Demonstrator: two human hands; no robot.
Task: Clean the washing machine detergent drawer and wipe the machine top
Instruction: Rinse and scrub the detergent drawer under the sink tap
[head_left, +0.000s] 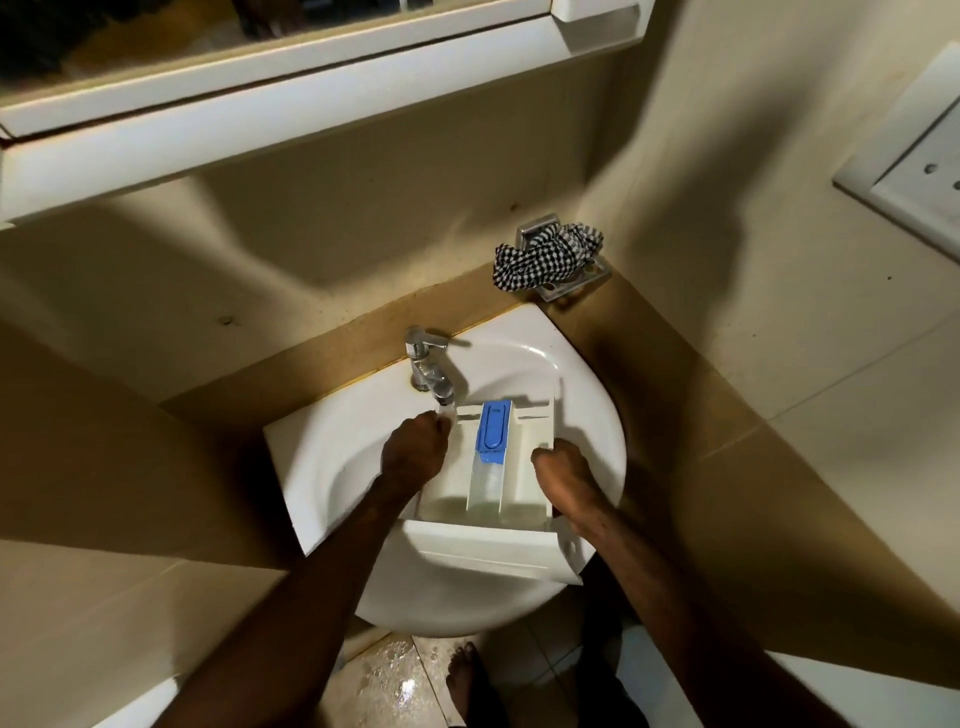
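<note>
Drawer (519, 452) in sink (587, 395): right hand (563, 475) fingers curled on its right wall, left hand (415, 449) fingers gripping left wall.

Home bathroom, small and dimly lit. A white ceramic basin (582, 374) is set into a corner, with a chrome tap (428, 366) mounted at its back edge. A white-framed mirror cabinet (291, 104) is fixed above on beige tiled walls (363, 208). A checked cloth (545, 257) is draped over a chrome wall holder (587, 283). A wall socket plate (914, 166) is seen at right. Wet floor tiles (389, 680) and a bare foot (467, 680) are seen below the basin
</note>
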